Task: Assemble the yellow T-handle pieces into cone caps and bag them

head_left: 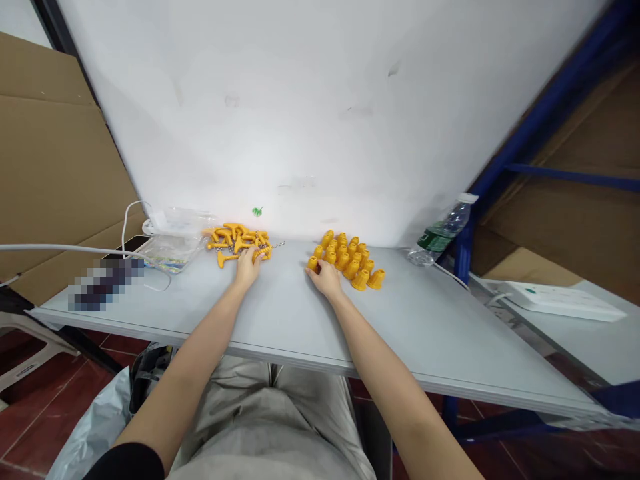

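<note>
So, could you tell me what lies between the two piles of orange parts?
Nothing: the head view shows bare grey table between the T-shaped pieces and the cone caps.

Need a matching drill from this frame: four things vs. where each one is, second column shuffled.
1 left hand
2 right hand
3 water bottle
4 white power strip

A on the neighbouring surface, far right
B on the pile of T-shaped orange parts
C at the cluster of orange cone caps
D back right corner of the table

Pairs: 1-B, 2-C, 3-D, 4-A
</note>
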A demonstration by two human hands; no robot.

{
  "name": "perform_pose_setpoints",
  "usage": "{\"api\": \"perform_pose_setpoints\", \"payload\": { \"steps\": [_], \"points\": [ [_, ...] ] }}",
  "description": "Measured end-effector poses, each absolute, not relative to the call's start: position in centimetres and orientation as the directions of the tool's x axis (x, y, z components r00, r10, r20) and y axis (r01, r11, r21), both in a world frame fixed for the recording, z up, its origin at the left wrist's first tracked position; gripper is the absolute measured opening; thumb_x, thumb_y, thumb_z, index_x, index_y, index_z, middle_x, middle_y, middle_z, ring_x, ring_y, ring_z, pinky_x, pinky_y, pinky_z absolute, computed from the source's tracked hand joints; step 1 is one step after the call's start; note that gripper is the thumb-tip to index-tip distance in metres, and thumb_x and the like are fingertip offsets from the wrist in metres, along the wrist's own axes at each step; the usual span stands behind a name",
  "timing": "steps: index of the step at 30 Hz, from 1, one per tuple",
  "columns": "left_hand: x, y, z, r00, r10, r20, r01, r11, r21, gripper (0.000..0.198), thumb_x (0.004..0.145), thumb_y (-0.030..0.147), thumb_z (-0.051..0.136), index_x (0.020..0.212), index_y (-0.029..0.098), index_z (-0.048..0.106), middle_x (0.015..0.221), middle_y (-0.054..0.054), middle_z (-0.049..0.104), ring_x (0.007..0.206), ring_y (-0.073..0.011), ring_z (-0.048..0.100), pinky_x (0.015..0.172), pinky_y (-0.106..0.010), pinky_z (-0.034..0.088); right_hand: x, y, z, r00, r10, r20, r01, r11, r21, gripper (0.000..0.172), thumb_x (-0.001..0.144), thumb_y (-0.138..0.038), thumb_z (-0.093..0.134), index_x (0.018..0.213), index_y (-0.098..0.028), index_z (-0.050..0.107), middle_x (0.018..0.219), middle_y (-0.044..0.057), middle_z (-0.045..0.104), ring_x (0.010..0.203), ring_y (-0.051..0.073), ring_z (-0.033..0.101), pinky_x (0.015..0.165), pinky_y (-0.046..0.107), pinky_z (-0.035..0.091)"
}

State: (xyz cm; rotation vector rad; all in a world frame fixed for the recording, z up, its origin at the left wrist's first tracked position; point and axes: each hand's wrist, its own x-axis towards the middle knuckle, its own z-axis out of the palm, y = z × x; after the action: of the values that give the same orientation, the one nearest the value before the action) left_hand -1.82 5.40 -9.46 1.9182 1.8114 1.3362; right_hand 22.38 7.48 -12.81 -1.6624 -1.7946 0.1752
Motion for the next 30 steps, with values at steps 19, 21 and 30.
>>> {"api": "perform_pose_setpoints", "payload": {
  "steps": [19, 21, 30],
  "points": [
    [-1.5, 4.4, -9.3, -0.065, 0.898, 0.436, 0.773, -0.231, 0.590, 0.021, 0.088, 0.030, 0.057, 0.106, 0.023, 0.065, 0.109, -0.008, 0.064, 0.105, -0.0228, 0.060, 0.093, -0.034, 0.047, 21.7, 6.0, -10.6, -0.177, 0.764, 0.620, 0.697, 0.543, -0.469, 0.024, 0.081, -0.014, 0.049, 0.103, -0.019, 0.057, 0.108, 0.013, 0.064, 0.105, 0.027, 0.058, 0.091, 0.042, 0.045],
    [-1.6, 4.4, -9.3, -0.063, 0.895, 0.441, 0.774, -0.235, 0.587, 0.021, 0.088, 0.030, 0.058, 0.106, 0.022, 0.065, 0.108, -0.008, 0.064, 0.104, -0.0230, 0.060, 0.092, -0.035, 0.047, 21.7, 6.1, -10.8, -0.184, 0.749, 0.636, 0.676, 0.566, -0.472, 0.025, 0.081, -0.014, 0.049, 0.104, -0.019, 0.057, 0.108, 0.013, 0.063, 0.105, 0.027, 0.058, 0.091, 0.043, 0.046],
    [-1.4, 4.8, -9.7, 0.022, 0.864, 0.503, 0.755, -0.344, 0.558, 0.026, 0.084, 0.028, 0.064, 0.108, 0.021, 0.066, 0.104, -0.007, 0.068, 0.096, -0.0210, 0.063, 0.085, -0.031, 0.049, 21.2, 6.1, -11.0, -0.289, 0.658, 0.695, 0.515, 0.719, -0.467, 0.027, 0.089, -0.024, 0.049, 0.113, -0.022, 0.061, 0.117, 0.012, 0.057, 0.111, 0.026, 0.056, 0.099, 0.046, 0.045]
  ]
}}
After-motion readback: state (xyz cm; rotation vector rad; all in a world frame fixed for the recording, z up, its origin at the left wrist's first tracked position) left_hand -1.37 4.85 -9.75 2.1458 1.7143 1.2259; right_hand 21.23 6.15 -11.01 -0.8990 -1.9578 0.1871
